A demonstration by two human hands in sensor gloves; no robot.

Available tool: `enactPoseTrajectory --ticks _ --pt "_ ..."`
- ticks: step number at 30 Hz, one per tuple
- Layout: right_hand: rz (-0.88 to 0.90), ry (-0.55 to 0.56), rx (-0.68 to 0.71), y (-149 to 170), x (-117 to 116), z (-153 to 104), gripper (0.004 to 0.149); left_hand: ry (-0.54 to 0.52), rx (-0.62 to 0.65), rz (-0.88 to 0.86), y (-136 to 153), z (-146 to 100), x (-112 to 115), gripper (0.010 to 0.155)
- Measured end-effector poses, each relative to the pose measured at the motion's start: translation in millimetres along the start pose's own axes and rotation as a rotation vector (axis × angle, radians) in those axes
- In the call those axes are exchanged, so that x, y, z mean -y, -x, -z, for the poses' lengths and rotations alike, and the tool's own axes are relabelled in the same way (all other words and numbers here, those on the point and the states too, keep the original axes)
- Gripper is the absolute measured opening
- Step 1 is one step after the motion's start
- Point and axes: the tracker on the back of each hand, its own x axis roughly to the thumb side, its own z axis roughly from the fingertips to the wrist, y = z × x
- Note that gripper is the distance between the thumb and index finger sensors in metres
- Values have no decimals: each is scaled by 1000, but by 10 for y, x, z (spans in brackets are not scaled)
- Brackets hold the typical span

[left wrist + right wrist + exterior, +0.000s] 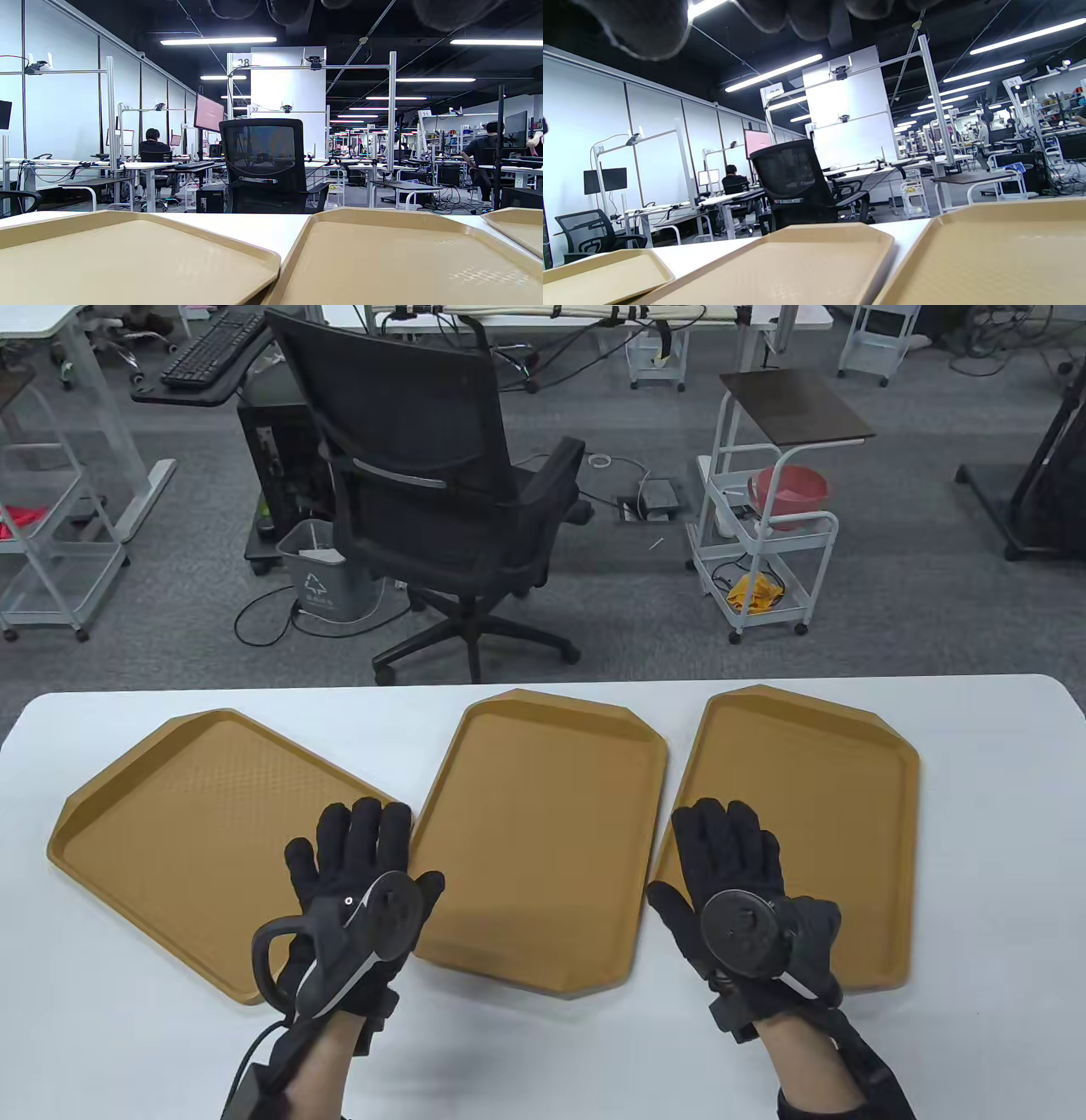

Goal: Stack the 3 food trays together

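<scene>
Three tan food trays lie side by side on the white table (984,831): the left tray (187,831), turned at an angle, the middle tray (543,831) and the right tray (831,806). The left tray's right corner meets the middle tray's left rim. My left hand (361,857) lies flat with fingers spread over the left tray's right part. My right hand (730,857) lies flat with fingers spread over the right tray's left part. Neither hand grips anything. The left wrist view shows the left tray (127,258) and middle tray (382,258). The right wrist view shows the middle tray (797,262) and right tray (1001,254).
A black office chair (441,475) stands just beyond the table's far edge. A white cart (764,543) with a red bowl stands on the floor at the back right. Bare table shows in front of the trays and at both ends.
</scene>
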Motion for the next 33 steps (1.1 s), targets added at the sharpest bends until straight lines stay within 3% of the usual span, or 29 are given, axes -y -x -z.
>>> enactPoseTrajectory --ticks 13,21,27,33 --pt "36 -56 -93 37 -120 20 77 13 1 -9 6 7 27 79" --pt "115 -258 -313 208 -726 53 79 49 1 0 -18 10 66 79" --pt "50 -408 -420 196 -1246 19 74 51 5 -8 -23 -1 69 79" --pt "-32 -450 -465 30 -1487 56 70 66 15 4 -48 -12 84 79"
